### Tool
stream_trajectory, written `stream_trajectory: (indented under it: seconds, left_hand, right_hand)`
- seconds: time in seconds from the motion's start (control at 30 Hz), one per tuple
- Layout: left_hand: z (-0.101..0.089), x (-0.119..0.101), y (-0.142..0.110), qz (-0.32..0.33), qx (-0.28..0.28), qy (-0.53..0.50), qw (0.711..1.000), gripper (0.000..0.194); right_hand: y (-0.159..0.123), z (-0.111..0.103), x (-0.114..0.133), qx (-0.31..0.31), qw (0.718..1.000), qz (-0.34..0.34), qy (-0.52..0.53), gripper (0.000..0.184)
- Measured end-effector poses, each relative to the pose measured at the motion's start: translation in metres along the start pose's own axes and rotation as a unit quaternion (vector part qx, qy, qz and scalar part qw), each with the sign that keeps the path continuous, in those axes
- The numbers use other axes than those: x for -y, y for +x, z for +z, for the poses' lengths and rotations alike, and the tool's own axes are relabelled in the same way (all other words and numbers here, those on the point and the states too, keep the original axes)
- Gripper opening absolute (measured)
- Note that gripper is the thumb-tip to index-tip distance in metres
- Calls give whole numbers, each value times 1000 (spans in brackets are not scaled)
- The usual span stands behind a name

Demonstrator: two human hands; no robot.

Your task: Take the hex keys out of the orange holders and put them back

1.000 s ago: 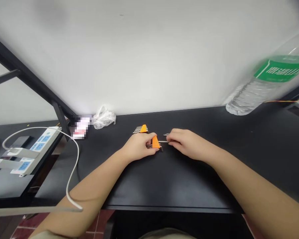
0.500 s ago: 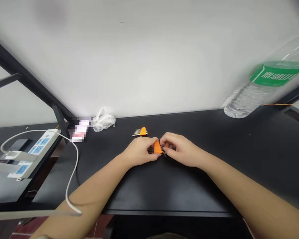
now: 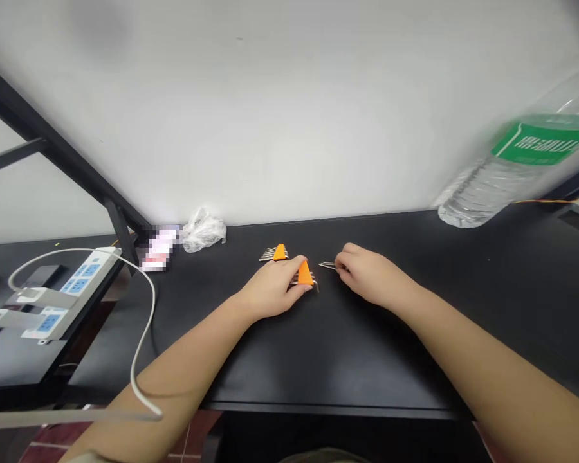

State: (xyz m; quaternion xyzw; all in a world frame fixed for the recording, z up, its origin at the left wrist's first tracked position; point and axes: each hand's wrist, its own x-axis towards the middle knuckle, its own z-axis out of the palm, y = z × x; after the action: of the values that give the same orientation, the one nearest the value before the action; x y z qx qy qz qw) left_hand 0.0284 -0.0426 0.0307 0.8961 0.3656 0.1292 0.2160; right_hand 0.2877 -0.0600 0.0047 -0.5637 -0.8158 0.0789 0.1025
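My left hand (image 3: 273, 287) is closed on an orange hex key holder (image 3: 304, 273), thumb and fingers gripping its edges. Several metal keys stick out of it on both sides, one with a bent end to the right. A short way to the right, my right hand (image 3: 361, 271) pinches thin silver hex keys (image 3: 327, 264) low over the black table; their tips point left and the rest is hidden by the fingers. Just beyond my left hand lies a second orange holder (image 3: 280, 251) with a row of silver keys fanned to the left.
A crumpled clear plastic bag (image 3: 203, 230) sits by the wall at the back left. A large water bottle (image 3: 482, 186) with a green label stands at the back right. On the left are a white power strip (image 3: 84, 283) and a looping white cable (image 3: 145, 328).
My right hand has moved right, away from the holder, with thin keys now showing at its fingertips. My left hand keeps its grip on the holder.
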Motion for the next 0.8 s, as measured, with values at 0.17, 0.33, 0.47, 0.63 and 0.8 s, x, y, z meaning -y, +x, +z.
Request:
stream_trajectory:
  seconds: [0.17, 0.33, 0.47, 0.63, 0.8]
  left_hand:
    - [3, 2, 1, -15, 6, 10, 1000, 37]
    - [3, 3, 1, -13, 12, -1, 1000, 35]
    - [1, 2, 1, -4, 13, -12, 1000, 28]
    - [0, 0, 1, 11, 23, -21, 999, 22]
    - [1, -2, 1, 13, 29, -16, 999, 23]
  right_hand:
    - [-4, -5, 9, 29, 999, -3, -23, 12]
    - [-4, -8, 14, 24, 996, -33, 82, 10]
    - [-2, -9, 16, -1, 987, -76, 141, 9]
    - [-3, -12, 14, 1, 979, -124, 159, 18]
    - [-5, -17, 11, -8, 980, -124, 159, 22]
